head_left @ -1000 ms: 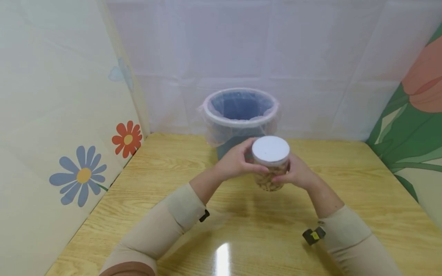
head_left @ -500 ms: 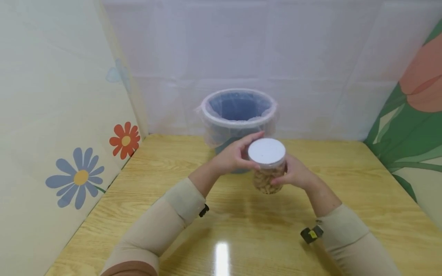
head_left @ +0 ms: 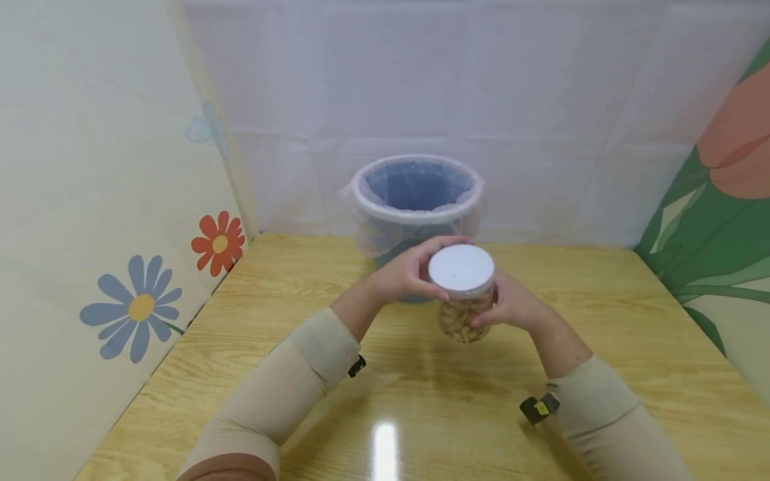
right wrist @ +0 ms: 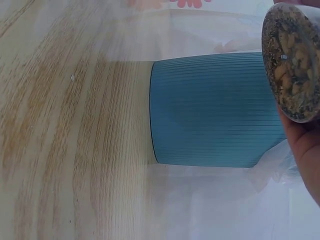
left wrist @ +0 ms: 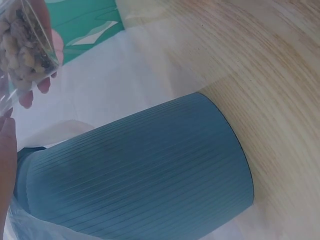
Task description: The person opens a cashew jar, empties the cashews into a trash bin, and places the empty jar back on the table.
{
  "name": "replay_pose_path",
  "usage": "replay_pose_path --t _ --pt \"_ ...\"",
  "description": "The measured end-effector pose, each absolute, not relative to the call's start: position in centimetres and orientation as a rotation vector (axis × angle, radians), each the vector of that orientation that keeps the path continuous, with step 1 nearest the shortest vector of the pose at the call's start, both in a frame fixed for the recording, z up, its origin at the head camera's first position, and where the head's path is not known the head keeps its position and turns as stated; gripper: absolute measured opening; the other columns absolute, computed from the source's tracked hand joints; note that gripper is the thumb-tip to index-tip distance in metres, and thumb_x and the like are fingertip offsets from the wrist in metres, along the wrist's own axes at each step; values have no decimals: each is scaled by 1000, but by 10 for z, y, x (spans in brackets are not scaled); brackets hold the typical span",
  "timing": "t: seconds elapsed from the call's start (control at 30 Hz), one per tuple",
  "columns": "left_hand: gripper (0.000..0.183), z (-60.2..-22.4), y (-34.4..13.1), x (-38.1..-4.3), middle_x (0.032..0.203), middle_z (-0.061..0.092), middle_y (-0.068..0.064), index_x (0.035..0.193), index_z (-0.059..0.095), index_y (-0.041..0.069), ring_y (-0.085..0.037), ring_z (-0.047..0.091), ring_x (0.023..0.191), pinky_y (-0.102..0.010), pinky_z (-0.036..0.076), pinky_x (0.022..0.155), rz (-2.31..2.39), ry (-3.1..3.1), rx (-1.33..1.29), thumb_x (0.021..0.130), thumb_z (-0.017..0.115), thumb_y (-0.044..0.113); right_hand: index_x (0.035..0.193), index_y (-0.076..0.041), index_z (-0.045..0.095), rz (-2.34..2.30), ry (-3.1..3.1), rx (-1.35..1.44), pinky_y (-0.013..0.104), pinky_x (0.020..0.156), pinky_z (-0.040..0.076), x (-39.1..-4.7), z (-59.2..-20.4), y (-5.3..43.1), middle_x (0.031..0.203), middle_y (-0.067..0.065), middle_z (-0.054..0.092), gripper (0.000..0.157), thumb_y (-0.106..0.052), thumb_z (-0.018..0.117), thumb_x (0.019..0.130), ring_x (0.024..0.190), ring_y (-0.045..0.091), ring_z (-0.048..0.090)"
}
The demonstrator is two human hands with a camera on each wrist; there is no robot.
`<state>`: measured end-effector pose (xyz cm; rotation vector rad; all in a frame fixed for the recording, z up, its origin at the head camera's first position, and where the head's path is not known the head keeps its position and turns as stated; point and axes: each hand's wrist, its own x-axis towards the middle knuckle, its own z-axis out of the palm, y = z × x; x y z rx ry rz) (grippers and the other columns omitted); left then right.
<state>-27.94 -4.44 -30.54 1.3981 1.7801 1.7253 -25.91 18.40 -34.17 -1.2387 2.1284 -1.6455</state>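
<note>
Behind the two-handed grip a pale backdrop (head_left: 421,80) is hung, and beneath the grip a glossy wood-grained table (head_left: 451,401) is spread. Just beyond the grip a ribbed blue bin (left wrist: 140,170) is stood upright on the table, its rim wrapped in a translucent liner (head_left: 375,230). On the grip's near side, beige sleeves (head_left: 301,364) are seen, one at each side. By the left hand (head_left: 409,272) the upper part of a clear jar (head_left: 460,312) is clasped, the thumb laid at the edge of a white lid (head_left: 461,268); by the right hand (head_left: 516,302) the opposite side is clasped lower down, the thumb pressed to the near wall. Between both hands the jar is held off the table, near the bin, lid uppermost. Within the grip, tan nut-like pieces (right wrist: 295,65) are shown through the jar's clear wall and base
</note>
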Motion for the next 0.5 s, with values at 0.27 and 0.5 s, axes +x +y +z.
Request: replay_pose_path --t 0.27,0.5 --pt "89 -309 -43 -278 139 34 -20 143 22 1 -25 40 123 -37 35 102 1752 1737 1375 67 68 -11 135 7 25 -1658 2105 -1258 30 97 39 -260 -343 186 127 17 42 91 -5 79 62 114 18 46" --pt "91 -311 -44 -277 144 28 -20 143 21 2 -24 37 126 -35 32 104 1751 1776 1401 67 69 -11 136 5 22 -1649 2059 -1267 33 98 39 -261 -345 185 129 15 41 92 -6 78 64 116 20 45"
